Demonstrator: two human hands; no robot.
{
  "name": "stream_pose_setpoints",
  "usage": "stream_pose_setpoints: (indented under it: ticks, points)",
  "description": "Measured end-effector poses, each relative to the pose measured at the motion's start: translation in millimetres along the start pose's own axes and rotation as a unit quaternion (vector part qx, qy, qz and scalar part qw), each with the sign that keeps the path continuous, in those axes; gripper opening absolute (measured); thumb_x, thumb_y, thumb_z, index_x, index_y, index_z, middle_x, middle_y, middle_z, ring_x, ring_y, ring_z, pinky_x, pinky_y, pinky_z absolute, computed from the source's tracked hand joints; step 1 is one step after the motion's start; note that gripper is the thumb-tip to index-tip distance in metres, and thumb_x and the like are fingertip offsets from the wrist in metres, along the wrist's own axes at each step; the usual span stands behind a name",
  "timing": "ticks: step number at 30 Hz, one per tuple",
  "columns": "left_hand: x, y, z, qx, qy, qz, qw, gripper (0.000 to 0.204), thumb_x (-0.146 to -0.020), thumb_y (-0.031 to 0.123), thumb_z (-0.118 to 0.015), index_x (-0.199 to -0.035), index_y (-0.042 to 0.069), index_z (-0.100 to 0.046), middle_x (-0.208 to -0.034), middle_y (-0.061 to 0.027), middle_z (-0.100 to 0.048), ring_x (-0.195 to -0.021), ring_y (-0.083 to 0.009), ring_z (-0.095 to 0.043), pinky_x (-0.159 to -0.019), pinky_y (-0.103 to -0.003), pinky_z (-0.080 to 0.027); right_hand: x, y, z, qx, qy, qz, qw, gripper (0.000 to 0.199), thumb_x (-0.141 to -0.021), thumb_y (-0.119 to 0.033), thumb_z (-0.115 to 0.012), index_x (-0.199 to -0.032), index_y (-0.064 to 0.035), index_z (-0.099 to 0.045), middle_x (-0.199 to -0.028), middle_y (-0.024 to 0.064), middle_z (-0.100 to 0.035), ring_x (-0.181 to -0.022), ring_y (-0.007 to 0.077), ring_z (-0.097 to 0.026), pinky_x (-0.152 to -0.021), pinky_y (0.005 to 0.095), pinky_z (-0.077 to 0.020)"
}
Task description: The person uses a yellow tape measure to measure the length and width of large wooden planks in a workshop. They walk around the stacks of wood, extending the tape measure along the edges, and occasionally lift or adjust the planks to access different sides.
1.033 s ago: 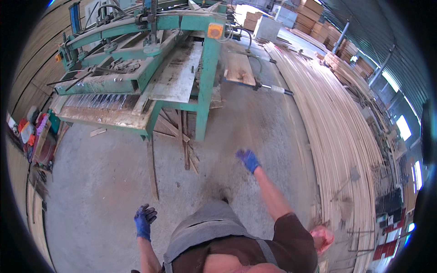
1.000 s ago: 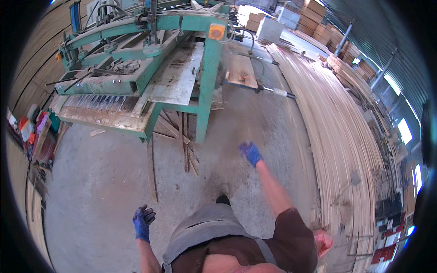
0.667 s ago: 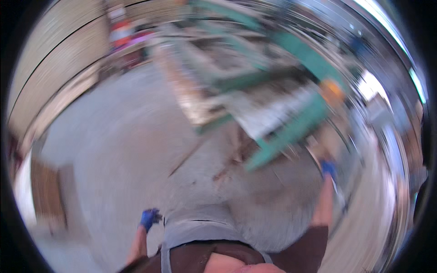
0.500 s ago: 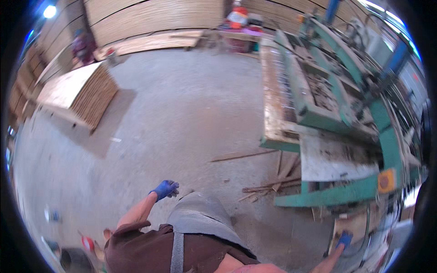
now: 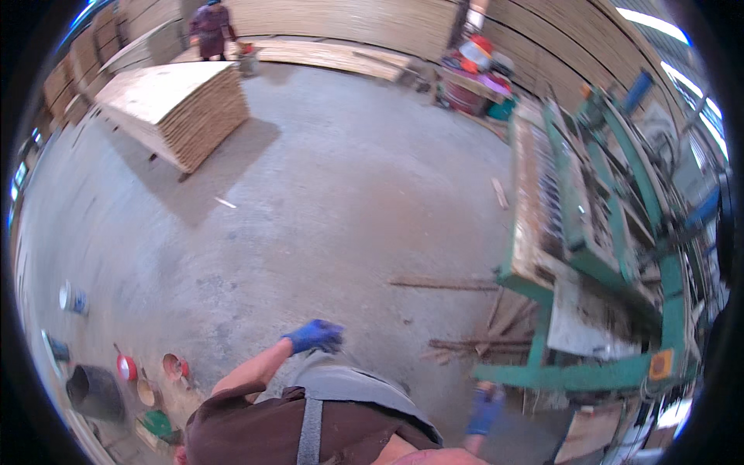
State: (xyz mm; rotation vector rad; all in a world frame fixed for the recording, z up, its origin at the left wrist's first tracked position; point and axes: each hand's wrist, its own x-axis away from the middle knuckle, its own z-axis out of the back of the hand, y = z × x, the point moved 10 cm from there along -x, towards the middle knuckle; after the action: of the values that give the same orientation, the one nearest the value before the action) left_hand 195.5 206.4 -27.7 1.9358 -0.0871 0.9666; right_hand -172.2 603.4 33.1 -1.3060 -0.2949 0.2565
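My left hand [image 5: 315, 336], in a blue glove, hangs in front of the grey apron [image 5: 341, 380] over the concrete floor. Its fingers look loosely stretched, and nothing shows in them. To the right, my right hand [image 5: 485, 411], also blue-gloved, is low beside the near end of the green machine [image 5: 573, 373]. Motion smears its fingers, so their pose and any hold are unclear. Wood strips [image 5: 508, 322] lie on the floor by the machine's legs, just beyond my right hand.
A stack of wooden boards [image 5: 174, 108] stands far left, with a person [image 5: 211, 31] behind it. Buckets and tins, including a black bucket [image 5: 94, 393] and a white one [image 5: 73, 298], stand near left. A cluttered small table [image 5: 473, 85] is at the back.
The view has swung left, bringing the board stack, the person and the near-left buckets further in. My right hand has come inward from the far right, toward my body. The left hand stays before the apron.
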Motion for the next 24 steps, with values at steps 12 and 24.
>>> stream_pose_setpoints:
  ticks: [12, 24]
  points:
    - [125, 136, 162, 0.024, 0.063, -0.238, 0.969, 0.053, -0.091, 0.055, -0.060, -0.102, 0.004, -0.068, -0.087, -0.0015, -0.065, -0.079, -0.0097, -0.057, -0.074, -0.028, -0.049, 196, -297, -598, 0.227, -0.489, 0.436, 0.721, 0.077, -0.070, -0.025, -0.082, -0.133, 0.0021, -0.047, -0.111, 0.0207, -0.059, -0.102, 0.0376, -0.058, -0.090, 0.0458, -0.0471]
    - [179, 142, 434, 0.227, 0.195, -0.248, 0.921, 0.043, -0.097, 0.043, -0.057, -0.108, 0.002, -0.064, -0.095, -0.0052, -0.066, -0.084, -0.0130, -0.063, -0.080, -0.027, -0.050, 263, -308, -893, 0.292, -0.719, 0.245, 0.581, 0.048, -0.077, -0.033, -0.076, -0.114, -0.0067, -0.060, -0.102, 0.0205, -0.068, -0.094, 0.0369, -0.067, -0.081, 0.0428, -0.0526]
